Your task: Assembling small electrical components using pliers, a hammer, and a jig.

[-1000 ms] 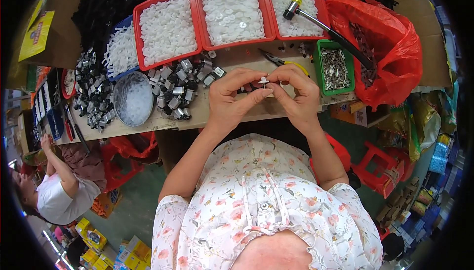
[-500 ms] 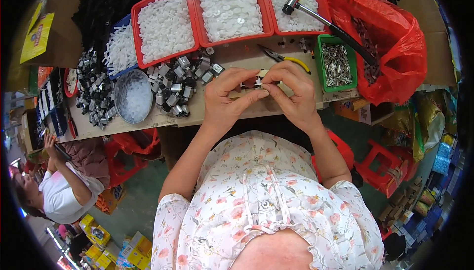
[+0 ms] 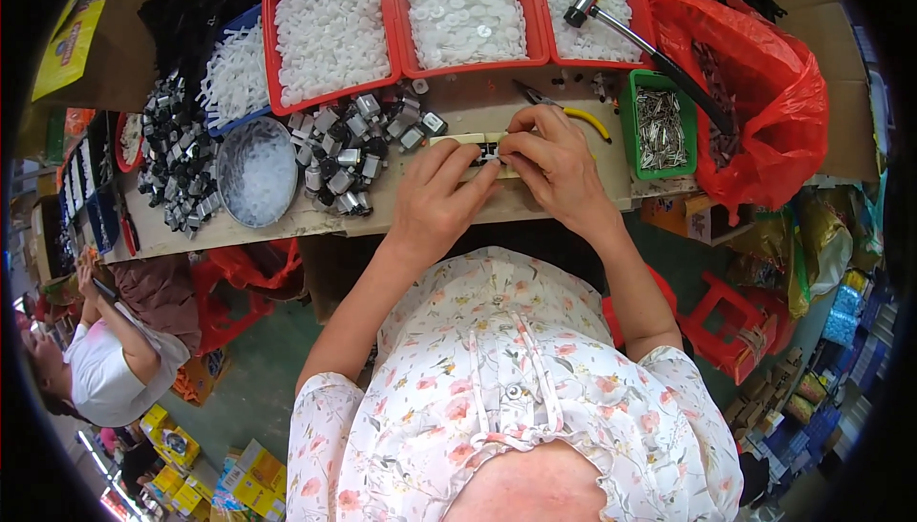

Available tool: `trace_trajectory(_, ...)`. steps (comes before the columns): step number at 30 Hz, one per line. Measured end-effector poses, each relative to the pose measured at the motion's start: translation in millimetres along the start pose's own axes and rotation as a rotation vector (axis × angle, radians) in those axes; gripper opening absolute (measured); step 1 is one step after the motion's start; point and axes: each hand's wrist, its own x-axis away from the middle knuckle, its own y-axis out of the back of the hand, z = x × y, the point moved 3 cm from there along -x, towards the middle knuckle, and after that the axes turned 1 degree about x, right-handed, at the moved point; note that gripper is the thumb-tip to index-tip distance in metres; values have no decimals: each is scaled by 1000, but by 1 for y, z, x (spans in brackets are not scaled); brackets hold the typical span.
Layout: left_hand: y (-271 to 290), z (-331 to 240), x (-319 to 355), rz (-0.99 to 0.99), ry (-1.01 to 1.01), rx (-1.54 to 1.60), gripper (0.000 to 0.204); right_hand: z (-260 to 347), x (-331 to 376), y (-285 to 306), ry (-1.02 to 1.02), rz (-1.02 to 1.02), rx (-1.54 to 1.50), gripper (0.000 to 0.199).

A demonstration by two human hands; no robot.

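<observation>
Above a pale block (image 3: 465, 139) on the table, both my hands meet at a small black-and-white part (image 3: 489, 151). My left hand (image 3: 441, 195) is closed, its thumb and fingertips on the part's left side. From the right, my right hand (image 3: 557, 161) pinches the same part with thumb and forefinger, the other fingers curled. The fingertips hide much of the part, so its kind cannot be made out. Left of my hands lies a heap of small silver motors (image 3: 340, 154) with black ends.
Red trays (image 3: 401, 73) of white plastic pieces line the back. A metal bowl (image 3: 256, 178) stands left. At right are yellow-handled pliers (image 3: 589, 121), a green bin (image 3: 661, 170) of metal pins, a hammer (image 3: 659, 56) and a red bag (image 3: 793, 121). A co-worker (image 3: 119, 360) sits at far left.
My hands have come down onto the pale block with the small part, the left hand turning more palm-down. The whole view has shifted slightly.
</observation>
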Motion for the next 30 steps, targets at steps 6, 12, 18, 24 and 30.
trace_trajectory(6,-7,-3,-2,54,-64,-64,34,-5,-5,5,-39,84,4,15)
trace_trajectory(12,-6,0,3,93,-71,-122,33,-5,2,-1,45,-3,3,23)
trace_trajectory(18,-9,2,6,103,-95,-148,36,-4,11,-3,76,-19,27,25)
trace_trajectory(24,-9,3,3,108,-101,-160,35,-2,13,13,41,-10,-12,23)
trace_trajectory(30,-5,0,3,95,-43,-135,34,-43,-1,145,-131,-183,222,15)
